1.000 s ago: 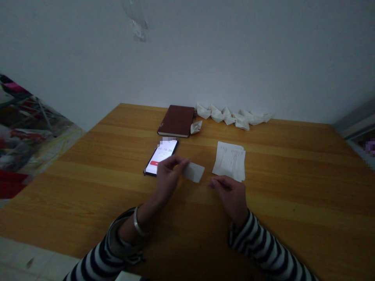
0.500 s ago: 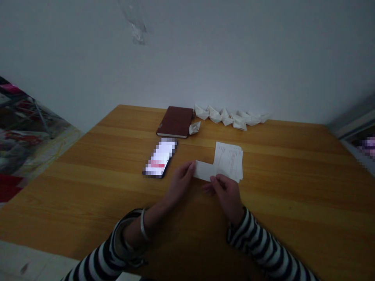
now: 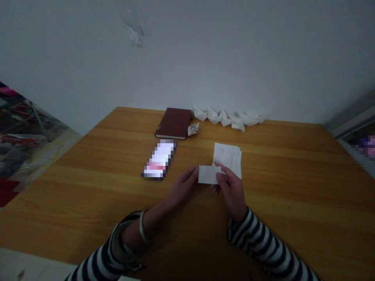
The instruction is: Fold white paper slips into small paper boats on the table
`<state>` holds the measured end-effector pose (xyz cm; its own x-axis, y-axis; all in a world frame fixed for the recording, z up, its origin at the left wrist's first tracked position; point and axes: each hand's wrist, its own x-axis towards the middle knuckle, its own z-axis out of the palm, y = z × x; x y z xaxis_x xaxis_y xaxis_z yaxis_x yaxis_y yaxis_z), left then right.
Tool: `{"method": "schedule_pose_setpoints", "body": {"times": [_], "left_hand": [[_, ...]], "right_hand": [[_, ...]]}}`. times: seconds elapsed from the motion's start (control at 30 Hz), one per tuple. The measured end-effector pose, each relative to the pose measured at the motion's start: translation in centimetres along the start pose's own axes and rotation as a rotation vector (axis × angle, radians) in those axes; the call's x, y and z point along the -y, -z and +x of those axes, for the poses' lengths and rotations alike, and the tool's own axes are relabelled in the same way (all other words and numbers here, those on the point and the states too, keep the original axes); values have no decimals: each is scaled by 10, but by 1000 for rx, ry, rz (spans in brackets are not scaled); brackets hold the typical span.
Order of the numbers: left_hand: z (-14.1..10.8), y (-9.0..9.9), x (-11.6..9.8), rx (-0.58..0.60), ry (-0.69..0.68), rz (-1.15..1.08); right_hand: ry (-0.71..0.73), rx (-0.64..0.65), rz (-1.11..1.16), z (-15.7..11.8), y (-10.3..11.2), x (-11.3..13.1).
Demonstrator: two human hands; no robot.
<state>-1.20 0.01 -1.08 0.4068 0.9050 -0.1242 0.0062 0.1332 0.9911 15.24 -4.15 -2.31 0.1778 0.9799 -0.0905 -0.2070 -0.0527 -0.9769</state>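
A small white rectangle of paper (image 3: 208,175) is held up between my two hands, over the near side of the table. My left hand (image 3: 184,182) pinches its left edge with thumb and fingers. At the right end, my right hand (image 3: 233,189) grips it, the thumb on the face toward me and fingers at the top edge and behind. Just beyond lies a short stack of printed paper sheets (image 3: 227,154), partly covered by my right hand and the held paper. The lines of print are too small to read.
Left of my hands a phone (image 3: 160,159) lies with its screen lit. Behind it is a dark red notebook (image 3: 174,123), with a small folded paper boat (image 3: 193,129) at its right corner. Several more folded paper boats (image 3: 222,117) line the wall (image 3: 234,54) along the wooden table's (image 3: 293,164) back edge.
The held paper has turned from slanted to nearly level and shifted slightly right. My right hand has moved a little right, its fingers now over the top edge. My left hand still pinches the left end.
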Motion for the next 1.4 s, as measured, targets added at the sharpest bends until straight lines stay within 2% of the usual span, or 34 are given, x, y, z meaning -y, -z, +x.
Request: {"method": "schedule_pose_setpoints", "body": {"times": [0.1, 0.23, 0.4, 0.63, 0.7, 0.87, 1.1, 1.4], "left_hand": [[1, 6, -7, 2, -42, -45], [3, 17, -13, 63, -100, 96], [5, 21, -11, 107, -42, 124], [5, 20, -12, 117, -138, 201], [6, 19, -11, 93, -143, 205], [6, 16, -9, -75, -85, 190], [4, 12, -14, -23, -109, 157], [6, 10, -4, -168, -59, 128]], "right_hand": [[-8, -15, 6, 1, 6, 1], [-23, -38, 38, 1, 10, -1], [-64, 44, 37, 2, 10, 1], [-90, 120, -50, 0, 9, 5], [-86, 148, -74, -3, 7, 5], [-65, 210, -56, -7, 2, 2], [-6, 87, -71, -3, 6, 0], [93, 227, -232, -9, 1, -4]]}}
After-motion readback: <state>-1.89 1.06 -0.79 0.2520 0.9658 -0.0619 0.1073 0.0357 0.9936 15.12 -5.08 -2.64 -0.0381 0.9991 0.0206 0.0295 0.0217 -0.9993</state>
